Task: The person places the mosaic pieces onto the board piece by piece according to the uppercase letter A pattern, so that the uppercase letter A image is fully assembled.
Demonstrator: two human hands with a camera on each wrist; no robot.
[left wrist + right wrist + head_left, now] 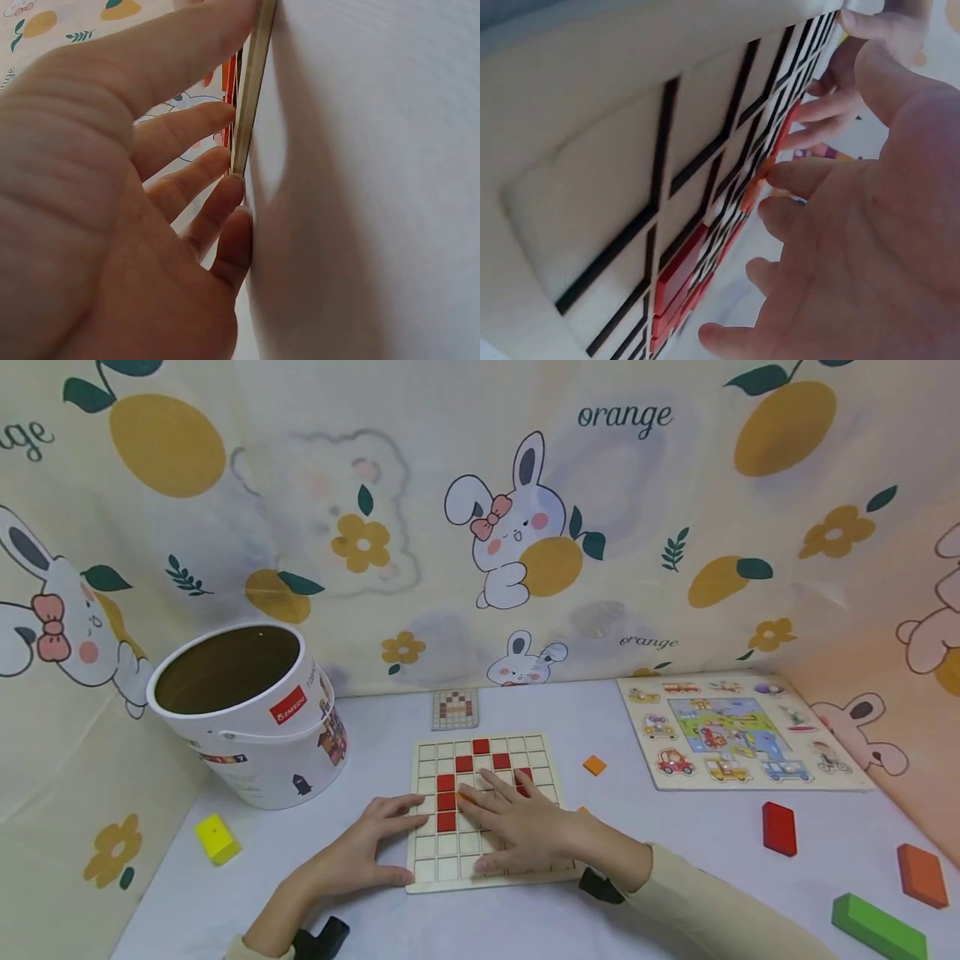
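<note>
A pale wooden grid board lies on the white table, with several red square tiles set in its cells. My left hand rests at the board's left edge, fingers and thumb spread and fingertips touching the edge. Over the middle of the board my right hand is spread palm down. In the right wrist view, one of its fingertips touches an orange tile on the grid beside the red tiles. The hand covers many cells on the board's right side.
A small pattern card lies behind the board. Right of the board is a loose orange tile. A white bucket and yellow block stand left. At right are a vehicle puzzle and red, orange and green blocks.
</note>
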